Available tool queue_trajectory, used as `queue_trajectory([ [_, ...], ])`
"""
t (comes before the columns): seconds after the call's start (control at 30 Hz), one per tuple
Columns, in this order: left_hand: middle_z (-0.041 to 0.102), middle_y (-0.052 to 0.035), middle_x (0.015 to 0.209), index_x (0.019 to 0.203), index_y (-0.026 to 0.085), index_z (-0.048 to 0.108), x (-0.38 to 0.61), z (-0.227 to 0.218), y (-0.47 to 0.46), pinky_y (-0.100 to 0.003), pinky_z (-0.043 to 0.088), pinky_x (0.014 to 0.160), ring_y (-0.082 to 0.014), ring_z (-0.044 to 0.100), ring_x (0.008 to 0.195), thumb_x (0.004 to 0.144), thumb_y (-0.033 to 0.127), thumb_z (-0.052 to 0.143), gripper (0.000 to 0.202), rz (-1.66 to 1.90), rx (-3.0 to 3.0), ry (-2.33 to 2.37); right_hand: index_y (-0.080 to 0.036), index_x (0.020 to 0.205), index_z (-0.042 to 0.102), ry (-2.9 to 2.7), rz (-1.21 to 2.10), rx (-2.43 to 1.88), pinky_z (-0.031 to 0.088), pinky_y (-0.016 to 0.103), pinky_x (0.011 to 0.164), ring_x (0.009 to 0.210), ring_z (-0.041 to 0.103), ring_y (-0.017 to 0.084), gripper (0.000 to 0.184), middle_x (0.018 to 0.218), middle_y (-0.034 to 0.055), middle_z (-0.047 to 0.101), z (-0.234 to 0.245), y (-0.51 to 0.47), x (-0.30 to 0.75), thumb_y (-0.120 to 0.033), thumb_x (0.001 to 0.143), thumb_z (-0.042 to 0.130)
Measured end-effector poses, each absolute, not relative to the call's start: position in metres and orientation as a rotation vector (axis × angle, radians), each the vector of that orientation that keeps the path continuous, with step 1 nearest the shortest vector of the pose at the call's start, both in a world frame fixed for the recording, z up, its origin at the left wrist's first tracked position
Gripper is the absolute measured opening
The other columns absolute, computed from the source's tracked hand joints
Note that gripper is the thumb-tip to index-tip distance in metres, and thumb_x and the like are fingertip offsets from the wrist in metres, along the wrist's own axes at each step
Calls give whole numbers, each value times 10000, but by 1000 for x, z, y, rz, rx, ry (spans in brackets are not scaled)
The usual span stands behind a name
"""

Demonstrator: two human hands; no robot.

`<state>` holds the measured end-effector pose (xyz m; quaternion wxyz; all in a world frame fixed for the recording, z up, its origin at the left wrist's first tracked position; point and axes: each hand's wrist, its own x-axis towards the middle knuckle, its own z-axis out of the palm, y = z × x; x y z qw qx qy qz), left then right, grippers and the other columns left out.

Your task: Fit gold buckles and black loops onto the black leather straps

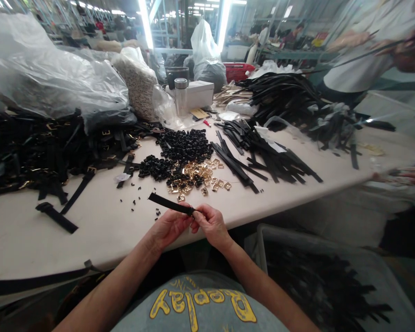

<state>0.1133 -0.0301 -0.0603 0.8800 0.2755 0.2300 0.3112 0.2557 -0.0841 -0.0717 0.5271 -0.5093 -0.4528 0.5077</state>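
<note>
Closest to me, both hands are pinched together right at the table's front edge. The left hand [169, 227] and right hand [210, 224] meet fingertip to fingertip, each closed tight on the near end of a black strap [171, 204]. The strap sticks out up and to the left, over the table [100, 230], not lying on it.

Down at the right, below the table, there's a grey bin [263, 240] with dark straps inside.

Just past the hands sits a scatter of gold buckles [202, 177], butted up against a heap of small black loops [185, 146]. Right of that is a pile of loose strips [263, 159], and on the left a big tangle of buckled straps [38, 152].

Further back: clear plastic bags [55, 78], a steel flask [180, 96] next to a white box [198, 92]. At the far right a co-worker [363, 55] is blurred.
</note>
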Motion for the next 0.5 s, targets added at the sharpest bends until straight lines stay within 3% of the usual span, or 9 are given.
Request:
queue_trajectory([
  [0.27, 694, -31, 772, 864, 150, 700, 107, -62, -40, -293, 488, 693, -159, 621, 692, 657, 217, 791, 237, 895, 834, 771, -184, 781, 587, -1162, 1192, -1280, 512, 230, 485, 466, 610, 124, 286, 571, -12, 638, -75, -87, 258, -458, 864, 601],
  [0.5, 690, -33, 728, 762, 144, 715, 101, -64, -51, -278, 495, 679, -154, 615, 694, 628, 341, 822, 261, 1048, 1100, 909, -186, 846, 627, -1449, 1063, -1328, 541, 238, 539, 510, 647, 144, 274, 593, 4, 668, -78, -89, 263, -450, 889, 570],
])
